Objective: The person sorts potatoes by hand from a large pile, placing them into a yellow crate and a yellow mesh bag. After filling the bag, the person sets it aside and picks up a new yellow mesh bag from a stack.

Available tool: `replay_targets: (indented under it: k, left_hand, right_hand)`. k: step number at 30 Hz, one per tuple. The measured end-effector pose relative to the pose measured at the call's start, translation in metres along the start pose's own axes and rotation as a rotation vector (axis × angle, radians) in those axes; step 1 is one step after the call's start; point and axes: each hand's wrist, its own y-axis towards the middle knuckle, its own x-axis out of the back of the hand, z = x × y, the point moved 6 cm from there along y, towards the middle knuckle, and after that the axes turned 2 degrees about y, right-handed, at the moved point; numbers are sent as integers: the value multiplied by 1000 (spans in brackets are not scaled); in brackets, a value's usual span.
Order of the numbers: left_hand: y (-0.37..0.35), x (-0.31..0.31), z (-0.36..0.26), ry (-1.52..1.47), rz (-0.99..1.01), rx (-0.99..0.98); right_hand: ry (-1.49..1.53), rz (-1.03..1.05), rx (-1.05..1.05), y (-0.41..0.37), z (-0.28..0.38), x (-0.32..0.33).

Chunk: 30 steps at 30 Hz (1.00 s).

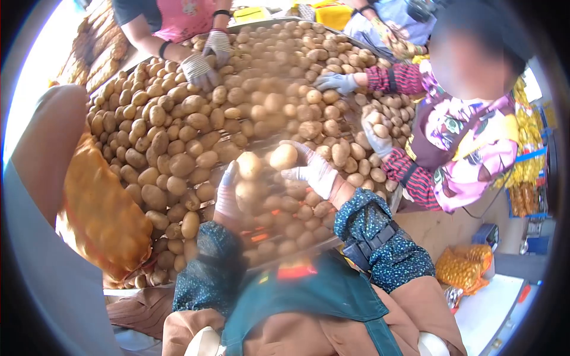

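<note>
My left hand (pixel 226 194), in a pale striped glove, is curled against the left side of a potato (pixel 249 165). Another potato (pixel 250 194) shows just below it, by the same palm. In its fingers my right hand (pixel 316 172), gloved in white and pale purple, grips a round potato (pixel 284 156). The two hands are a short way apart above the middle of a broad potato heap (pixel 178 133). A smear over the centre of the view blurs the potatoes around and below my hands.
Across the heap, a person's striped gloves (pixel 202 70) rest on potatoes. To the right, another person's gloved hand (pixel 336 82) reaches in, the other holding potatoes. A full orange mesh sack (pixel 101 207) stands at left. Bagged potatoes (pixel 464 268) lie by a white surface (pixel 496 308).
</note>
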Motion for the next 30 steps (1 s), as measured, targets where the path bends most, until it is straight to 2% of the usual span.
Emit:
replay_targets:
  k: [3, 7, 8, 9, 12, 14, 15, 19, 20, 22, 25, 26, 27, 28, 30]
  left_hand:
    - [8, -18, 33, 28, 18, 46]
    - [16, -35, 62, -15, 63, 115]
    - [20, -33, 70, -30, 1, 82]
    - [22, -37, 81, -45, -64, 60]
    - [20, -52, 102, 44, -69, 99]
    - [16, -64, 121, 64, -24, 179]
    - [16, -70, 131, -16, 82, 220]
    - [15, -76, 167, 44, 20, 270]
    - [14, -77, 177, 59, 7, 292]
    - [13, -74, 190, 156, -62, 287]
    - [10, -75, 220, 29, -30, 382]
    - [0, -103, 222, 151, -71, 361]
    - [-4, -111, 230, 179, -4, 393]
    - [-5, -108, 238, 184, 19, 384]
    - [-4, -97, 249, 203, 54, 393]
  right_hand:
    - [351, 55, -12, -34, 7, 14]
    - [322, -39, -74, -86, 30, 25]
    - [357, -47, -54, -92, 23, 32]
    - [425, -64, -74, -103, 20, 38]
    - [702, -127, -161, -133, 19, 47]
    - [719, -133, -116, -152, 16, 58]
    - [723, -135, -94, -161, 17, 61]
    - [930, -129, -10, -197, 9, 77]
    - [933, -195, -10, -208, 9, 81]
    - [1043, -186, 49, -222, 6, 86]
    - [1188, -14, 68, -257, -7, 96]
    - [1182, 14, 91, -270, -23, 107]
    - [1177, 40, 116, -285, -28, 111]
    - [1232, -90, 123, -304, -37, 119]
    - [1134, -246, 191, -344, -49, 139]
